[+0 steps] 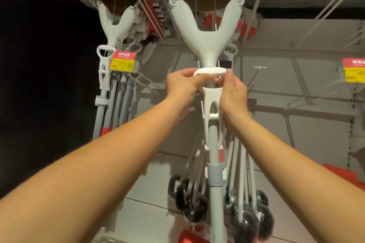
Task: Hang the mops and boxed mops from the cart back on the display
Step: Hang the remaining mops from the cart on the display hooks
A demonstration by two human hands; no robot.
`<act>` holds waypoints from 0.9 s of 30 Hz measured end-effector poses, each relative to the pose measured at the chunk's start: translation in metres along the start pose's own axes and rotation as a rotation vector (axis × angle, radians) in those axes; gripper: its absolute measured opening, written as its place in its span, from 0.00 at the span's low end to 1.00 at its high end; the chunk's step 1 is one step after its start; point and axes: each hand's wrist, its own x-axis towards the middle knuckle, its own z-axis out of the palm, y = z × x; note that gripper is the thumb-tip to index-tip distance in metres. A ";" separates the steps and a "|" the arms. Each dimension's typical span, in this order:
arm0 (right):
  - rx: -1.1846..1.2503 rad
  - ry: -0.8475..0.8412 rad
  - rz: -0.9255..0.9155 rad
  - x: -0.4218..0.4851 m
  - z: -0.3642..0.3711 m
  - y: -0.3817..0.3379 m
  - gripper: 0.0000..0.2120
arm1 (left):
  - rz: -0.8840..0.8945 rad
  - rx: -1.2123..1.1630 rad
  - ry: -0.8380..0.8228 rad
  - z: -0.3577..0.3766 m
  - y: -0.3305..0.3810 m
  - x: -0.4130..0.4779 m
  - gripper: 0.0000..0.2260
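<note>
Two hands are shown in the head view on one mop (213, 144), raised at the display (276, 134). Its hanging loop (209, 70) is pinched by the left hand (184, 87), and its frame is gripped by the right hand (234, 97). If released before the loop is seated, the mop could be dropped.

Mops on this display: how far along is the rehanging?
Done: mops already hang at the left by the price tag. In hand: left hand and right hand grip one mop's white hanger loop. Left: whether it is hooked cannot be told; the cart is out of view.
</note>
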 end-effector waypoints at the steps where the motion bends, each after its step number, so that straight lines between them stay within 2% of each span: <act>1: 0.003 0.000 -0.012 0.006 0.002 0.004 0.18 | 0.012 -0.007 -0.001 0.001 0.000 0.004 0.13; 5: 0.049 0.010 -0.048 0.031 0.011 0.003 0.17 | 0.067 -0.036 -0.001 0.007 0.003 0.029 0.15; 9: 0.099 0.003 -0.040 0.057 0.023 -0.001 0.17 | 0.137 -0.012 -0.030 0.011 0.013 0.054 0.09; 11: 0.124 0.009 -0.024 0.068 0.026 -0.008 0.17 | 0.156 -0.025 -0.026 0.014 0.020 0.065 0.09; 16: 0.081 0.016 -0.033 0.097 0.029 -0.021 0.18 | 0.198 0.018 -0.041 0.027 0.032 0.105 0.12; 19: 0.050 0.027 -0.046 0.115 0.025 -0.024 0.17 | 0.218 0.050 -0.055 0.037 0.037 0.119 0.09; 22: 0.032 0.046 -0.054 0.132 0.024 -0.029 0.17 | 0.272 0.069 -0.034 0.049 0.043 0.128 0.07; 27: 0.029 0.002 -0.041 0.169 0.018 -0.031 0.20 | 0.352 0.127 0.050 0.069 0.057 0.139 0.10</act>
